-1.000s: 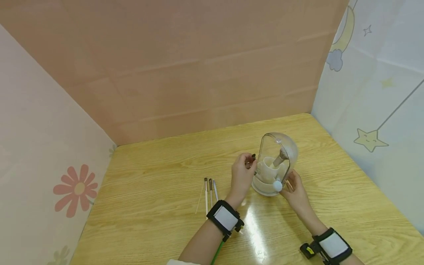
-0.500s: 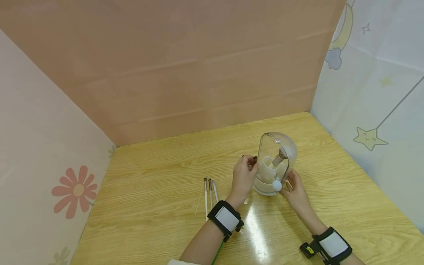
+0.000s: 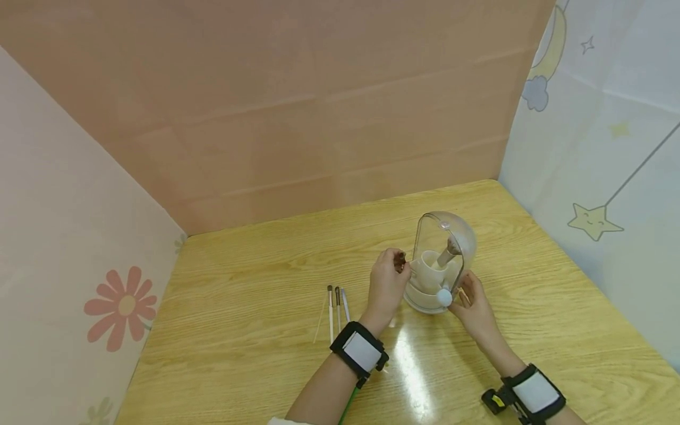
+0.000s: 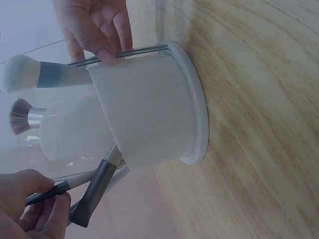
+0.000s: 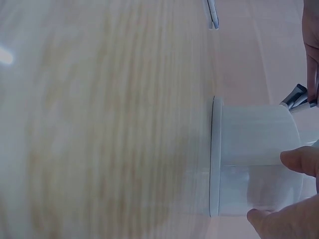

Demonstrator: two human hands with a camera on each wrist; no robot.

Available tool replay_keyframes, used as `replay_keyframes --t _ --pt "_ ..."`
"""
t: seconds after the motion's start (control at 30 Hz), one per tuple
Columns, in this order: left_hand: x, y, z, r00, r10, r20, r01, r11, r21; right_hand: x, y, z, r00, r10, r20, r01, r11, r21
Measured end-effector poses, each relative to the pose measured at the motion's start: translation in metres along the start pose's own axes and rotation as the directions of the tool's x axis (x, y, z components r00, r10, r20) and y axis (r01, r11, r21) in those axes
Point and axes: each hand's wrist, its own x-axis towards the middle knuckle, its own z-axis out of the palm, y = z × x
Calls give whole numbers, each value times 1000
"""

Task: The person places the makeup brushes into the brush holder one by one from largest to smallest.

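A white makeup brush holder with a clear domed cover stands upright on the table. In the left wrist view, my left hand pinches a slim makeup brush by its dark end, and the pale lower part reaches into the holder. Another dark-ended brush leans beside it. My right hand grips the holder's near right side, with thumb and finger on its wall in the right wrist view. A pale fluffy brush and a grey-bristled brush stick up from the holder.
Several slim brushes and sticks, among them a dark-tipped brush, lie left of the left forearm on the wooden table. An orange-brown backdrop closes the back, with printed panels on both sides.
My left hand has shifted slightly left in the last half second, and its fingers look more curled. My right hand and the holder stay almost where they were.
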Motion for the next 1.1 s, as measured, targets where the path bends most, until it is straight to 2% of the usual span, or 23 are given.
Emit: replay_keyframes --t 0.4,0.5,0.6,0.7,0.77,0.83,0.9,1.0,1.1 --pt "-1 -2 -6 999 27 36 -31 990 137 0 0 0 1000 6 9 -6 1000 6" --pt "-2 -4 -7 998 54 30 -58 986 158 1 0 0 1000 4 9 -4 1000 7" --pt "-3 -8 -9 995 98 -6 -95 977 189 1 1 0 1000 0 5 0 1000 1" --pt "-2 -12 -14 984 157 -80 -136 966 219 3 1 0 1000 -5 1 5 1000 -4" --pt "0 -15 -19 976 171 -132 -138 964 225 2 2 0 1000 -6 -1 6 1000 -1" --pt "2 -17 -25 972 158 -176 -121 972 202 2 3 0 1000 -6 -1 6 1000 5" --pt "4 -19 -31 971 118 -208 -85 983 165 2 3 0 1000 -6 -3 6 1000 6" --pt "8 -25 -44 969 41 -243 -17 995 99 1 2 0 1000 -1 -3 1 1000 1" --pt "10 -36 -55 963 -38 -265 58 996 66 2 2 0 1000 2 -5 -2 1000 0"
